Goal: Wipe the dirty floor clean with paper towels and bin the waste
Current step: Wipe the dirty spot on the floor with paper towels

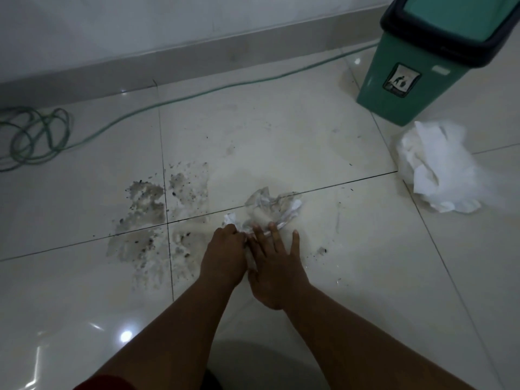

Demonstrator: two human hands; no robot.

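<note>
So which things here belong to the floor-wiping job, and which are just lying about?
Part of the job:
- soiled paper towel, under both hands: left hand, right hand
- dirt patch on the tiled floor
- pile of clean paper towels
- green bin

Just lying about:
- green hose along the wall

Bin right of hose — towels before bin.

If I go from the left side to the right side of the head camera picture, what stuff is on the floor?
Coiled green hose → dirty patch → left hand → crumpled used paper towel → pile of clean paper towels. The green bin stands further back, above that pile.
</note>
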